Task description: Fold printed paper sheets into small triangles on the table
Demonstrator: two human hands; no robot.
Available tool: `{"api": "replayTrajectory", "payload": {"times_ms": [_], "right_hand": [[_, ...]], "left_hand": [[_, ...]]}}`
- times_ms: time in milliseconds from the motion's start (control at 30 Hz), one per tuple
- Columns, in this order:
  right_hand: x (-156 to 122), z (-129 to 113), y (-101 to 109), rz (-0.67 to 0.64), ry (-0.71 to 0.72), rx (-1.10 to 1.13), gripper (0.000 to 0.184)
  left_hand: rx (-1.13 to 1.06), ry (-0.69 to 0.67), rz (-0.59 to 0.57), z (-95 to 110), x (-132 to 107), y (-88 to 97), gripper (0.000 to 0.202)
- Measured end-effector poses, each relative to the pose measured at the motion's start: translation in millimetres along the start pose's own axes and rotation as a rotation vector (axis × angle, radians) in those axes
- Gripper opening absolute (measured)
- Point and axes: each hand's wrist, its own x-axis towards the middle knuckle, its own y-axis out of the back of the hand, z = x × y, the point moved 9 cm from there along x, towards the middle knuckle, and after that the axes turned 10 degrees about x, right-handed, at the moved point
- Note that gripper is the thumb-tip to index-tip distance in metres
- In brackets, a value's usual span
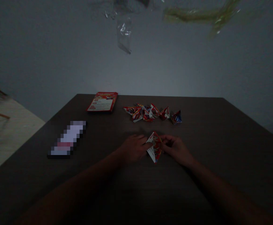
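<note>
A folded paper piece point(157, 151), red and white with print, is between my hands over the dark table. My left hand point(134, 147) grips its left side, with the thumb laid across the white face. On the other side, my right hand point(174, 148) pinches the right edge between thumb and fingers. Beyond them lie several folded printed papers point(148, 113) of similar colours, bunched together in a row. One bluish folded paper point(176, 117) sits at the right end of that row.
A stack of red and white printed leaflets point(102, 103) lies at the back left of the table point(220, 131). Nearer on the left is a phone point(68, 139) with a blurred, lit screen. The wall point(174, 68) rises behind the table's far edge.
</note>
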Motion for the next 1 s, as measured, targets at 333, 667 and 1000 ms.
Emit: {"api": "replayTrajectory", "payload": {"times_ms": [333,667,1000], "right_hand": [[-21,-56,-7,-0.115,0.529,-0.448,0.036],[-28,-54,-19,-0.277,0.599,-0.691,0.035],[-21,-44,-20,-0.291,0.617,-0.663,0.020]], "left_hand": [[-0.018,0.007,0.039,-4,-1,1.7,0.022],[-0.101,-0.027,0.130,-1,-3,7.7,0.021],[-0.270,-0.014,0.188,-3,-4,5.9,0.022]]}}
